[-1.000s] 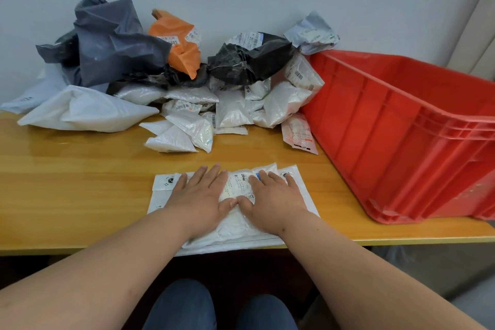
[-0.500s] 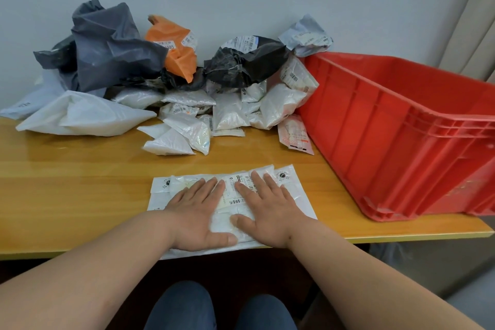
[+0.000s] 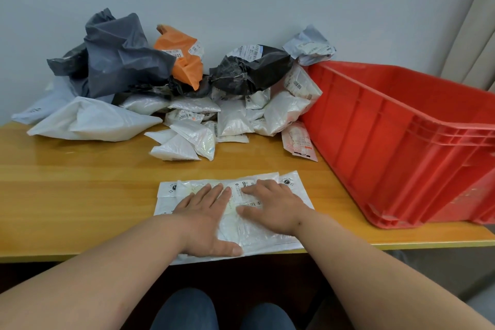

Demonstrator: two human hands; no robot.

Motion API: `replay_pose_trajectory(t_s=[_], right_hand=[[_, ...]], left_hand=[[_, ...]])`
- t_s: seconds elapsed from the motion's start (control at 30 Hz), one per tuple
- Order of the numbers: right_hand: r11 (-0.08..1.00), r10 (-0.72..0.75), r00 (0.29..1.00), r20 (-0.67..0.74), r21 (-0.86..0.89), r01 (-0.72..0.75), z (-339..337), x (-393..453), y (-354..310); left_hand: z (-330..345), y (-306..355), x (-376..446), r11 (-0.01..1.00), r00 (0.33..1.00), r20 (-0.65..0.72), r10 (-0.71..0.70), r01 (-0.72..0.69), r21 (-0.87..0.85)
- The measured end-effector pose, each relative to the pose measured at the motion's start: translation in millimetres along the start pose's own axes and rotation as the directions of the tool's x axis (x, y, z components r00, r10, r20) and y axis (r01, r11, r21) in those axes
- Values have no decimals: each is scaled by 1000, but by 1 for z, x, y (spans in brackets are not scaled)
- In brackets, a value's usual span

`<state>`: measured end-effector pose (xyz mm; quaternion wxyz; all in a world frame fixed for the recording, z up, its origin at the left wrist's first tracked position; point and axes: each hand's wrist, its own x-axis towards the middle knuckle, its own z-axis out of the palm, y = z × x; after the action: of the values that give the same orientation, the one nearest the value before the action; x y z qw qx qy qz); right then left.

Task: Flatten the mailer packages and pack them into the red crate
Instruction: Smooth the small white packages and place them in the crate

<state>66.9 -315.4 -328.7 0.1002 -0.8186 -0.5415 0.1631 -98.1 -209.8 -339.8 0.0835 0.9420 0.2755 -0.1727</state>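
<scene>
A white mailer package (image 3: 257, 233) with printed labels lies flat at the front edge of the wooden table (image 3: 69, 195), its near edge hanging slightly over. My left hand (image 3: 206, 217) and my right hand (image 3: 273, 206) both press down on it, palms flat and fingers straight, side by side. The red crate (image 3: 401, 142) stands on the table to the right, its near wall facing me. Its inside is hidden from here. A heap of crumpled mailers sits at the back: grey (image 3: 120, 64), orange (image 3: 184, 56), black (image 3: 249, 69) and several white ones (image 3: 233, 120).
A large white mailer (image 3: 91, 123) lies at the back left. A pink-printed packet (image 3: 300, 142) leans by the crate's left wall. A light wall stands behind the heap. A beige curtain (image 3: 471, 24) hangs at the far right. My knees show below the table edge.
Both hands have slid toward me over the white mailer and spread slightly apart, smoothing it. The view has shifted a little.
</scene>
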Motion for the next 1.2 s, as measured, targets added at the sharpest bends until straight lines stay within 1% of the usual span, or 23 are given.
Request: replay_pose_trajectory(t_s=[0.07, 0.13, 0.27, 0.37, 0.53, 0.67, 0.83, 0.97, 1.0, 1.1, 1.13, 1.2], right_hand=[[998, 17, 996, -85, -61, -22, -7, 7, -4], [990, 35, 993, -116, -130, -50, -5, 14, -6], [992, 111, 993, 46, -67, -108, -4, 21, -7], [987, 149, 983, 107, -82, -141, -14, 26, -6], [969, 212, 969, 128, -157, -191, -21, 34, -6], [946, 260, 955, 141, -234, -223, -34, 32, -2], [917, 332, 932, 149, -281, -282, -44, 20, 3], [915, 370, 909, 193, -247, -320, -48, 13, 12], [923, 367, 905, 213, -205, -326, -50, 12, 16], [932, 344, 906, 246, 28, -362, -62, 8, 22], [929, 341, 908, 244, 62, -365, -65, 7, 23], [938, 330, 911, 247, 20, -345, -69, 5, 24]], left_hand=[[0, 0, 1, 1000, 1000, 10, 1, -1, 13], [0, -1, 2, 1000, 1000, 25, 3, -4, 23], [-1, -2, 4, 1000, 999, 47, 9, -11, 27], [-2, -3, 5, 1000, 999, 48, 18, -19, 20], [-8, -6, 5, 999, 998, 43, 39, -40, 13], [-15, -9, 5, 996, 995, 48, 84, -85, 20], [-24, -8, 9, 991, 989, 91, 115, -120, 54], [-32, -3, 9, 990, 989, 105, 103, -112, 83], [-34, 0, 9, 990, 989, 113, 94, -105, 94], [-42, 8, 6, 985, 989, 130, 71, -90, 147], [-44, 11, 6, 982, 989, 133, 67, -89, 165], [-48, 18, 3, 976, 988, 138, 63, -89, 197]])
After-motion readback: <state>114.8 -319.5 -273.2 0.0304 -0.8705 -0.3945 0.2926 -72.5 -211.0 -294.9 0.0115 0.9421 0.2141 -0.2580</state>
